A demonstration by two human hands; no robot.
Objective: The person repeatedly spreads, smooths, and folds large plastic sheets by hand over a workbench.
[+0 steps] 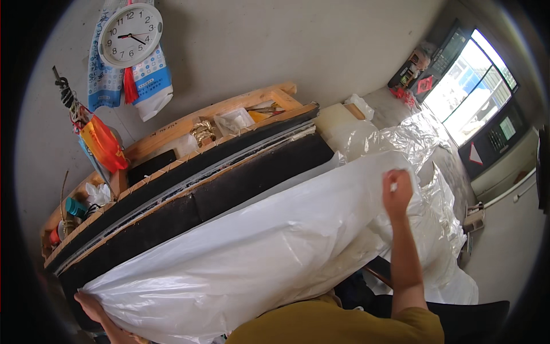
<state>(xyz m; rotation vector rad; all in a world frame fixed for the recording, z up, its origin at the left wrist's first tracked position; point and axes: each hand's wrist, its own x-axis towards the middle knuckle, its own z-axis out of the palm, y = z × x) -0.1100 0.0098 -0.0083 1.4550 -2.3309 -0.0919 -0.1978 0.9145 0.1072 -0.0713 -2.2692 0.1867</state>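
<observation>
A large white translucent plastic sheet (258, 241) is stretched across in front of me, with soft creases along its length. At the lower left my left hand (91, 307) is closed on one gathered corner of it. My right hand (397, 192) is raised toward the right end in a fist, with a bit of white plastic showing between its fingers. Behind the sheet is a long black-covered bench (189, 200) with a seam or metal strip running along it. The sheet covers part of its near side.
A wooden tray frame (195, 120) along the back holds a gold rope coil (203, 131) and a teal-capped container (74, 207). Crumpled clear plastic (424, 229) heaps on the right. A wall clock (130, 35) and an orange-red bag (103, 143) hang at left. Beyond stands a glazed door (475, 86).
</observation>
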